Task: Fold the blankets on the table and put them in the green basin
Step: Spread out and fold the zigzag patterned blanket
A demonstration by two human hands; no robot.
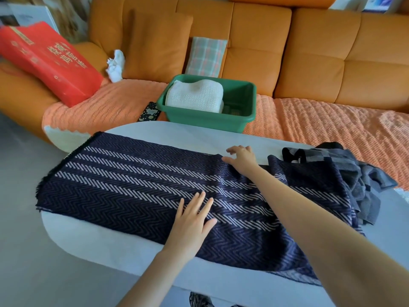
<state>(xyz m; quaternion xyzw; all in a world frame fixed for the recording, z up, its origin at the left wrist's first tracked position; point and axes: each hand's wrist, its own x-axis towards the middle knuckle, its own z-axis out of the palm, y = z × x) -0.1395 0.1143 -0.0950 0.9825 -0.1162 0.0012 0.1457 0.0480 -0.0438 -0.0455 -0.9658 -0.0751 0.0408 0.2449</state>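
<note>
Navy weave w/ pale herringbone stripes: the navy blanket [132, 185] lies spread flat over most of the table [99, 242]. Its long axis runs L–R along the table's length, w/ the fringed short end at the left end and the other end trailing off the near-right edge. Closest in, the left hand [192, 220] lies palm-down on it by the near edge, fingers straight & spread, gripping nothing, just pressing. Further back, the right hand [242, 159] sits at the blanket's far hem, approx mid-table, fingers half bent, thumb out. Can't tell if any cloth is pinched.

Handling, my guess: soft, floppy, light-ish, w/ no stiffness and prob some drag on the smooth top. Best taken at corners or along a hem w/ both hands, not mid-panel. Fold prob goes across the long axis, left end over to right.

At the right end a grey checked blanket [354, 171] sits in a crumpled heap, touching the navy one, not yet folded. Beyond the table's far edge the green basin [208, 117] stands on the sofa [309, 52]. A white knit blanket [194, 96] is folded inside, left half, room beside it.
</note>
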